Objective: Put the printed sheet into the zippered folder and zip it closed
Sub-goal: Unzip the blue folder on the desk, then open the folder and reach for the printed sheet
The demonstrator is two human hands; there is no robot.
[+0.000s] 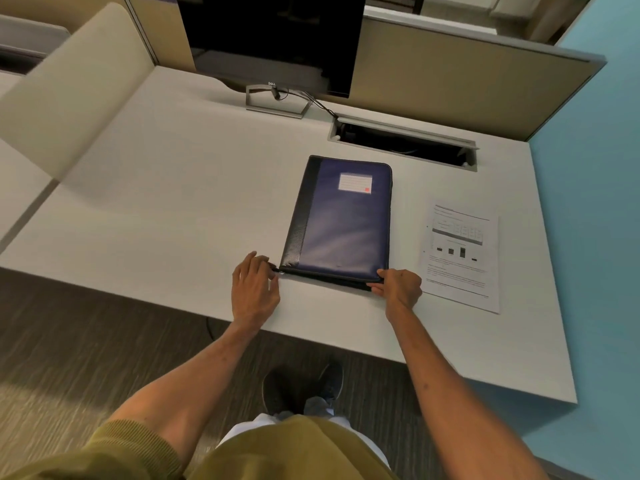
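A dark blue zippered folder (343,220) with a black spine and a white label lies closed on the desk in front of me. My left hand (254,289) is at its near left corner, fingertips pinched on the zipper pull there. My right hand (398,285) grips the folder's near right corner, thumb on the cover. The printed sheet (460,254), white with a table and a small bar chart, lies flat on the desk just right of the folder, apart from both hands.
A black monitor (273,39) on a metal stand is at the back of the white desk (156,202). An open cable tray slot (401,142) sits behind the folder. Beige partitions bound the desk at back and left; a blue wall is on the right.
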